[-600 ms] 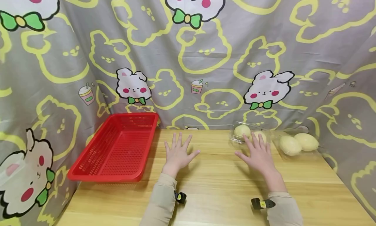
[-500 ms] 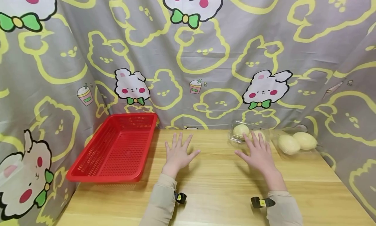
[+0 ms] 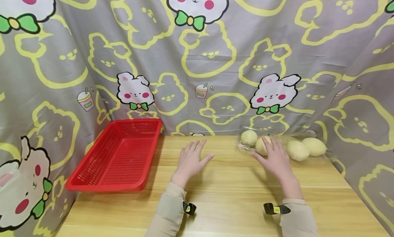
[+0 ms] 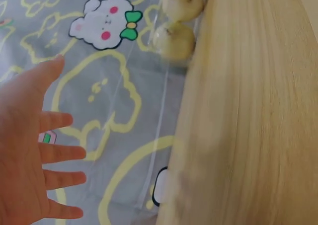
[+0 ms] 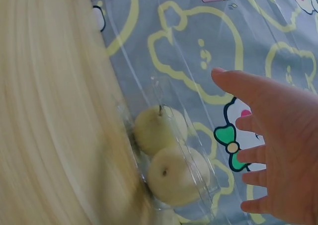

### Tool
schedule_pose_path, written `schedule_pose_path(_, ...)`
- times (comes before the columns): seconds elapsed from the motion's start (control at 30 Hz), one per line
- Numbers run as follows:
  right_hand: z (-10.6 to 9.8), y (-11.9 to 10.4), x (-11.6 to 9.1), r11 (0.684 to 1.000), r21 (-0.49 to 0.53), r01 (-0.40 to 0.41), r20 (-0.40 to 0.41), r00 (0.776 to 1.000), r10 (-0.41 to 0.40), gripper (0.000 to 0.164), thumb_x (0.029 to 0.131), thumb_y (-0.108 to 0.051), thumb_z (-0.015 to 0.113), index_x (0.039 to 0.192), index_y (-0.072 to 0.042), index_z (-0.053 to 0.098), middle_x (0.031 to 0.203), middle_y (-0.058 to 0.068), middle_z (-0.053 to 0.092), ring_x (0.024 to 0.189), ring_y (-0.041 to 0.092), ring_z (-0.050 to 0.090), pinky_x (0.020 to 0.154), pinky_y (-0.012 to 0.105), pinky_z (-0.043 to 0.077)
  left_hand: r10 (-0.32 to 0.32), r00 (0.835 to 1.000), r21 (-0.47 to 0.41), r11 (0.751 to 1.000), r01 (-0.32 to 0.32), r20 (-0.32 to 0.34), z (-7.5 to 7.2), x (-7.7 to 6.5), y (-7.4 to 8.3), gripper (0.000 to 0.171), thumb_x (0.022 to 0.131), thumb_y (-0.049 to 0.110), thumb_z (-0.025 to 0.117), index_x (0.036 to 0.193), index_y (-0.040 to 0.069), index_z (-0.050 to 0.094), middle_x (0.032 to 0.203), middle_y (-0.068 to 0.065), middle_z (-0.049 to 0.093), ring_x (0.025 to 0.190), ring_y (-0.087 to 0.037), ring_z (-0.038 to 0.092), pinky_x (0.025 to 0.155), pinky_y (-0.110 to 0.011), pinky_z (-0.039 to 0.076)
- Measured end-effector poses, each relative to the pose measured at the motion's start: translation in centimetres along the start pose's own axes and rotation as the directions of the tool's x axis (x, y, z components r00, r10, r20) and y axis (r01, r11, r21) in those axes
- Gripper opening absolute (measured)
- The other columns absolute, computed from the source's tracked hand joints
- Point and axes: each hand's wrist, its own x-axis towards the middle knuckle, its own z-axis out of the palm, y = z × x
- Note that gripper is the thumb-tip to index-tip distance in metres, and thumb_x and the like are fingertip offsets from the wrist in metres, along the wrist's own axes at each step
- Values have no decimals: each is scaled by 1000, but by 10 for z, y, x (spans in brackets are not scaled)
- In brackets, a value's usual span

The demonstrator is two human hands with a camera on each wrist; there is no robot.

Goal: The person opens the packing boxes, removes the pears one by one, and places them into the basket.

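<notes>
My left hand (image 3: 191, 161) hovers over the middle of the table, fingers loosely extended and thumb out to the side, holding nothing. To its right, my right hand (image 3: 277, 163) reaches forward with fingers extended, overlapping the packed fruit in the head view. A clear plastic box (image 3: 241, 147) at the table's back edge holds two pale yellow pears (image 3: 249, 137). Two more pears (image 3: 298, 150) lie in clear wrapping at the back right. In the right wrist view, the right hand (image 5: 288, 155) stays apart from the pears (image 5: 179, 175), whose stem and blossom ends show.
A red slotted plastic basket (image 3: 104, 188) stands at the left of the wooden table (image 3: 231, 202), with nothing inside it. A grey curtain (image 3: 172, 66) with cartoon bunnies hangs close behind and along both sides. Black wrist cameras are strapped over both sleeves (image 3: 167, 209).
The head view has turned slightly right. My left hand's fingers have drawn closer together from a wide spread. The right hand's fingers have also narrowed and shifted slightly toward the right.
</notes>
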Motion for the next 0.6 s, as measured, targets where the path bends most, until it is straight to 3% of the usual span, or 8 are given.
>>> schedule_pose_path(0.37, -10, 17, 0, 982, 183, -38, -104, 993, 58, 80, 95, -52, 53, 152, -3, 26, 152, 33, 27, 136, 57, 27, 106, 74, 22, 152, 984, -73, 985, -158, -89, 8, 18, 20, 65, 95, 63, 43, 143, 19, 49, 136, -8, 60, 124, -29, 57, 105, -47, 44)
schedule_pose_path(0.6, -10, 25, 2, 947, 299, -121, -118, 980, 163, 78, 97, -50, 50, 151, 1, 25, 150, 35, 29, 133, 56, 31, 106, 71, 25, 144, 986, -142, 978, -155, -86, 19, 32, 37, 61, 96, 59, 44, 140, 17, 52, 139, -7, 58, 129, -27, 54, 107, -45, 44)
